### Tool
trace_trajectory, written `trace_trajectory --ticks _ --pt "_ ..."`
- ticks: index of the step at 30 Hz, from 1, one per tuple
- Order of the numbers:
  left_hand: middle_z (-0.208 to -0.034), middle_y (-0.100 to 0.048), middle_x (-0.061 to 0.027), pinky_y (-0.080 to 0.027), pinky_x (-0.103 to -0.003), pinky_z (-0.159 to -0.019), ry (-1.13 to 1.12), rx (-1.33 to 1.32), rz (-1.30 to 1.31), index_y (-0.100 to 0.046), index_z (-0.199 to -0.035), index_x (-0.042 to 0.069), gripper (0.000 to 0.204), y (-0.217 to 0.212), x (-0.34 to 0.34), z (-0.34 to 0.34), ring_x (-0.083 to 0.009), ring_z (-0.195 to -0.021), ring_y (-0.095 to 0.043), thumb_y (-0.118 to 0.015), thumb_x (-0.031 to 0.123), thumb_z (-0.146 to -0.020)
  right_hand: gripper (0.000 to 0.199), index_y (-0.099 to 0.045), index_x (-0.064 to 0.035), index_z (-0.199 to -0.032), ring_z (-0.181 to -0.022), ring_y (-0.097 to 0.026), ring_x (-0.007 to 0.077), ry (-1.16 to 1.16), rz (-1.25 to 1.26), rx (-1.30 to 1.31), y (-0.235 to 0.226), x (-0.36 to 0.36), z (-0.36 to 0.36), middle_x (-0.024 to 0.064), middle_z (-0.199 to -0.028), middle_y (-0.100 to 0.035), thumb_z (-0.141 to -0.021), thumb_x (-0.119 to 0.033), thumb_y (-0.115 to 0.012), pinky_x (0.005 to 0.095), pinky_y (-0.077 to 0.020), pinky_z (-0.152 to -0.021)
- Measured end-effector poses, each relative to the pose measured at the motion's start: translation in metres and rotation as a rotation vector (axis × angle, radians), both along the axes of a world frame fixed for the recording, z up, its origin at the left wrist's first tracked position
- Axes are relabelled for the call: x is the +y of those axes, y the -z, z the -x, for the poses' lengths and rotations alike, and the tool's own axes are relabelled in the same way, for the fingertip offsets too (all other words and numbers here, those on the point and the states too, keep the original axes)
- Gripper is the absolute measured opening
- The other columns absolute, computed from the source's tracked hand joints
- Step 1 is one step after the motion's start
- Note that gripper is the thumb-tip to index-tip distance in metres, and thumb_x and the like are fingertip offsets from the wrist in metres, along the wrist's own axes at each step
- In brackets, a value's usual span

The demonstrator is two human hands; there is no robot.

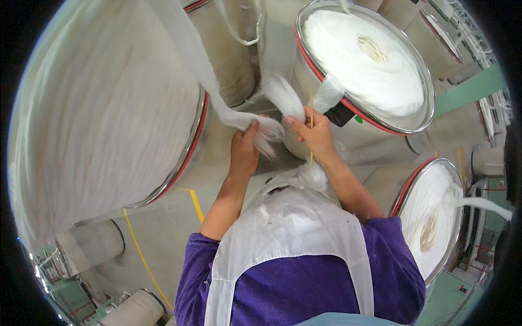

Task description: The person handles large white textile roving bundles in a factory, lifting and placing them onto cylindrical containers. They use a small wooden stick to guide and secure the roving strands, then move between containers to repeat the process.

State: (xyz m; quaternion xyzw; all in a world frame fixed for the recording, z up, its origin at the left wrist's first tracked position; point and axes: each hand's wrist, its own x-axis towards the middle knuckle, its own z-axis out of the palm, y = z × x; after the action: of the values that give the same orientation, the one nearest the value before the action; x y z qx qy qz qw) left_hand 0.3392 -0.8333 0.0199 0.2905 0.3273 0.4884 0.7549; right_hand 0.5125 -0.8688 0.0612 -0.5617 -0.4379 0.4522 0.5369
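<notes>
A purple short-sleeved shirt (304,282) is worn, its sleeves ending above the elbows; a white apron (288,223) of thin, creased cloth is laid over the chest, with broad straps run over both shoulders; both forearms are left bare; no gloves are worn.

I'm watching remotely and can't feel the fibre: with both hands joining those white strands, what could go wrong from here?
1. The left hand pinches a loose, fluffy sliver end; it looks thin there and might pull apart.
2. The right hand holds a thin stick against the second strand; stray tufts could snag on it.
3. The long strand runs up overhead; a hard tug may stretch it unevenly.
</notes>
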Motion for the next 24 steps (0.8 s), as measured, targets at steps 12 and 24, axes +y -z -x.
trace_trajectory --ticks 12,24 --pt "-0.129 -0.053 -0.0180 -0.040 -0.038 -0.103 -0.046 -0.290 -0.149 -0.041 -0.128 0.000 0.035 -0.045 -0.004 -0.011 -0.0247 -0.121 -0.050 -0.051 0.008 -0.095 0.035 -0.066 -0.0005 -0.084 -0.054 -0.050 0.0066 -0.197 0.145 -0.129 0.003 0.000 0.007 -0.0009 -0.061 -0.055 -0.082 -0.034 -0.073 0.0244 -0.0390 -0.048" --pt "-0.125 -0.056 -0.0175 -0.041 -0.037 -0.101 0.075 -0.122 -0.183 -0.044 -0.127 -0.002 0.037 -0.093 -0.003 -0.016 -0.0251 -0.114 -0.056 -0.051 0.000 -0.090 0.042 -0.063 -0.0024 -0.102 -0.054 -0.047 0.0039 -0.222 -0.308 0.076 -0.089 0.012 -0.028 0.0014 -0.075 -0.061 -0.099 -0.040 -0.044 0.0181 -0.0382 -0.049"
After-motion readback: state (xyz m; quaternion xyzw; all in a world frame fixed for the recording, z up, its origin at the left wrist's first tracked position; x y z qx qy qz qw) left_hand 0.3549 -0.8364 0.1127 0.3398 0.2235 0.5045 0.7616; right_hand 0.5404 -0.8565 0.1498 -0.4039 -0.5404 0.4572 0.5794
